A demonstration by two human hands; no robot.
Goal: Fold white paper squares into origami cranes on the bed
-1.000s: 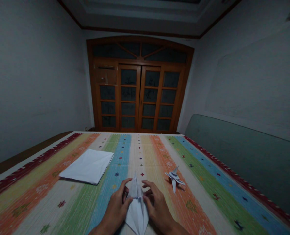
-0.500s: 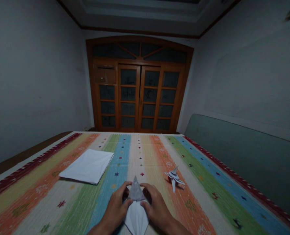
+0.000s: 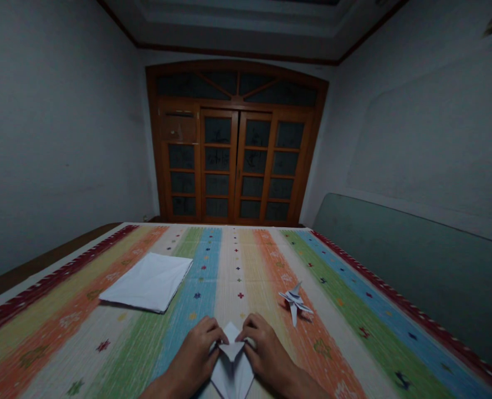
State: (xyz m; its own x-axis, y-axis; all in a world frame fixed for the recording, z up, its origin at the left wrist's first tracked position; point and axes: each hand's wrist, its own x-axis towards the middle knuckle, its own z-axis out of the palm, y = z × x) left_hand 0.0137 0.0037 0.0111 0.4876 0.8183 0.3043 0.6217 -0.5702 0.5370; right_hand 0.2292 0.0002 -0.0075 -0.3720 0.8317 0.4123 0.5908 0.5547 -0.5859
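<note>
A folded sheet of white origami paper (image 3: pixel 232 372) lies at the near edge of the view, its lower end cut off by the frame. My left hand (image 3: pixel 200 349) pinches its left side near the top. From the other side, my right hand (image 3: pixel 265 349) grips the right edge between thumb and fingers. Between the two hands the top flap is bent down, its point facing me. The undersides of the fingers are hidden.
A stack of white paper (image 3: pixel 148 282) rests on the striped tablecloth (image 3: pixel 204 266) to the left. Right of my hands stands a folded paper figure (image 3: pixel 295 302) with pointed ends. A green board (image 3: pixel 404 244) runs along the right wall, and wooden doors (image 3: pixel 237 160) are at the back.
The paper's tall top point, upright before, is now folded down toward me. Both hands have shifted slightly, fingertips closing in on the fold. The paper stack and figure stay put.
</note>
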